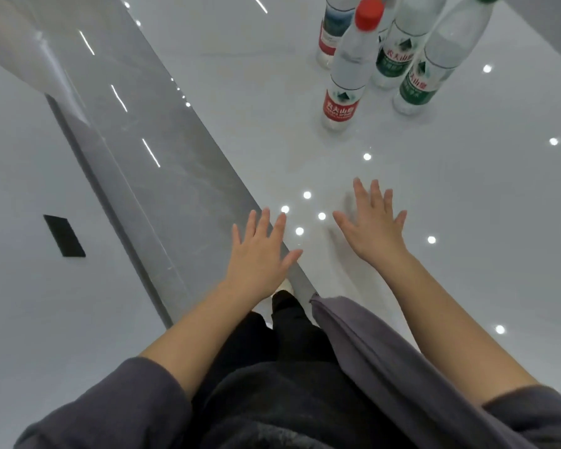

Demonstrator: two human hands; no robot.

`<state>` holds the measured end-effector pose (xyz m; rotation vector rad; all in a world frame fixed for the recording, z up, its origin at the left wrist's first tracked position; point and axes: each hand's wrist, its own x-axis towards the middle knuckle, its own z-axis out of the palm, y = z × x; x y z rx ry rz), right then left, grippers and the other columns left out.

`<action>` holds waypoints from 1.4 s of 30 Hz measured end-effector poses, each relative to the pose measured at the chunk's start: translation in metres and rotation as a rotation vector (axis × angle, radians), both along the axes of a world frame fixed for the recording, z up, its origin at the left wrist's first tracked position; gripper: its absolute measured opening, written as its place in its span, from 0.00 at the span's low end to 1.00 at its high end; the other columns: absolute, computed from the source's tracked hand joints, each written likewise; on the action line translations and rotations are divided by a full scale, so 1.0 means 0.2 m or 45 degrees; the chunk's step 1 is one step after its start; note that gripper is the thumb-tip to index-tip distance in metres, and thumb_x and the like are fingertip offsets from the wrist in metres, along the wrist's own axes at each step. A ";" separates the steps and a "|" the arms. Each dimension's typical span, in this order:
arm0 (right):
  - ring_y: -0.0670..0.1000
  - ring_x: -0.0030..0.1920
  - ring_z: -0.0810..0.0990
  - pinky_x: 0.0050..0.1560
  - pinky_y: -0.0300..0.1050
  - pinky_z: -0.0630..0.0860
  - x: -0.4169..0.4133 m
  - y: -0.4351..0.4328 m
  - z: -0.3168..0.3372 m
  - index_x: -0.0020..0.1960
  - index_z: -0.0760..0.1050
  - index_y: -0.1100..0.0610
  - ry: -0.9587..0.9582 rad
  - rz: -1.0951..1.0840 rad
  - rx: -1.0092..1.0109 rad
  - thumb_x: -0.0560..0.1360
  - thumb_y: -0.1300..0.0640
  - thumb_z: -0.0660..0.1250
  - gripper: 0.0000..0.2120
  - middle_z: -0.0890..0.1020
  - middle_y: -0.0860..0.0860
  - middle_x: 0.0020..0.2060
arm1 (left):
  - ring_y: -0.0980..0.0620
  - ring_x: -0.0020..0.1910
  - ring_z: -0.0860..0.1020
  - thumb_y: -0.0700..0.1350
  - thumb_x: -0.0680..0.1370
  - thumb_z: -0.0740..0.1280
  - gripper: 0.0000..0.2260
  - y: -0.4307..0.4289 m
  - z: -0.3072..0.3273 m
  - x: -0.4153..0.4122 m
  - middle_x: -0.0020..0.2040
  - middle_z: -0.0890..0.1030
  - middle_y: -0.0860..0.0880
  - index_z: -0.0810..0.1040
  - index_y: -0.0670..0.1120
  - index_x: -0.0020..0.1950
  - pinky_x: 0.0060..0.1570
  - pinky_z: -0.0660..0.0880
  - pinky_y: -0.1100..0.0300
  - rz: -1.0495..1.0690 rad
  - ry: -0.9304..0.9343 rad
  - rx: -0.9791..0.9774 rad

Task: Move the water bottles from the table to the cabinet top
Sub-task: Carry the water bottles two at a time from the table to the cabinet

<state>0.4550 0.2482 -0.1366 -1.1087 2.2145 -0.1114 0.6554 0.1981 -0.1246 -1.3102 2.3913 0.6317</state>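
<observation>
Several clear water bottles stand upright in a cluster at the far right of the glossy white table [434,196]. The nearest bottle [347,69] has a red cap and red label. Behind it stand a second red-label bottle [334,27] and two green-label bottles [399,47] [434,59]. My left hand [259,254] hovers flat with fingers spread over the table's near left edge. Flat and spread too, my right hand [373,228] is over the table, well short of the bottles. Neither hand holds anything.
A grey glossy floor strip [136,140] runs diagonally left of the table. Beyond it lies a white surface [20,176] with a small black rectangle [64,236]. My dark trousers and grey sleeves fill the bottom of the view.
</observation>
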 end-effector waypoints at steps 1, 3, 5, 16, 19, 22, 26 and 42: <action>0.59 0.79 0.38 0.75 0.67 0.40 -0.02 -0.07 0.00 0.81 0.41 0.49 -0.030 -0.048 -0.022 0.82 0.41 0.55 0.35 0.41 0.53 0.80 | 0.44 0.79 0.43 0.63 0.81 0.51 0.32 -0.07 0.00 -0.02 0.80 0.46 0.44 0.46 0.50 0.80 0.76 0.45 0.40 0.004 0.016 0.004; 0.58 0.80 0.40 0.76 0.65 0.42 -0.07 -0.19 0.01 0.81 0.42 0.50 -0.120 -0.160 -0.099 0.80 0.42 0.59 0.37 0.44 0.53 0.81 | 0.43 0.79 0.44 0.63 0.81 0.51 0.32 -0.22 0.00 -0.05 0.80 0.47 0.44 0.47 0.50 0.80 0.75 0.46 0.40 -0.004 0.039 0.015; 0.56 0.80 0.45 0.78 0.63 0.46 -0.10 -0.30 0.00 0.81 0.45 0.52 -0.241 -0.309 -0.243 0.78 0.44 0.66 0.41 0.49 0.52 0.81 | 0.43 0.79 0.45 0.62 0.81 0.51 0.32 -0.37 -0.01 -0.10 0.80 0.48 0.44 0.48 0.49 0.80 0.75 0.46 0.40 -0.027 0.049 0.022; 0.39 0.65 0.73 0.60 0.28 0.70 -0.16 -0.86 -0.10 0.75 0.61 0.50 -0.540 -1.080 -0.899 0.67 0.59 0.80 0.43 0.73 0.43 0.68 | 0.46 0.79 0.51 0.56 0.81 0.60 0.32 -1.25 -0.13 -0.45 0.80 0.54 0.44 0.52 0.44 0.80 0.76 0.49 0.53 -0.275 0.331 0.172; 0.45 0.59 0.80 0.62 0.44 0.77 -0.16 -0.93 -0.16 0.68 0.70 0.54 -0.514 -1.199 -0.881 0.65 0.55 0.81 0.35 0.81 0.46 0.60 | 0.49 0.77 0.58 0.51 0.78 0.67 0.34 -1.45 -0.15 -0.57 0.78 0.59 0.47 0.54 0.44 0.79 0.71 0.54 0.61 -0.175 0.496 0.339; 0.46 0.54 0.83 0.59 0.52 0.79 -0.14 -0.99 -0.17 0.62 0.76 0.54 -0.452 -1.324 -0.797 0.63 0.46 0.81 0.31 0.84 0.46 0.53 | 0.52 0.73 0.65 0.47 0.75 0.72 0.36 -1.63 -0.18 -0.71 0.75 0.65 0.50 0.58 0.46 0.78 0.69 0.62 0.62 0.001 0.735 0.517; 0.45 0.53 0.83 0.57 0.49 0.80 -0.08 -1.03 -0.15 0.59 0.78 0.51 -0.398 -1.511 -0.763 0.63 0.44 0.80 0.28 0.85 0.45 0.52 | 0.55 0.71 0.67 0.47 0.71 0.76 0.40 -1.80 -0.18 -0.93 0.75 0.65 0.53 0.58 0.49 0.77 0.70 0.66 0.60 -0.044 0.871 0.600; 0.36 0.41 0.82 0.44 0.28 0.74 0.05 -1.17 -0.11 0.45 0.79 0.49 -0.257 -1.767 -0.938 0.67 0.65 0.79 0.15 0.84 0.37 0.38 | 0.58 0.44 0.73 0.42 0.67 0.79 0.18 -2.00 -0.16 -1.00 0.47 0.74 0.51 0.73 0.50 0.49 0.45 0.72 0.67 -0.526 0.836 0.667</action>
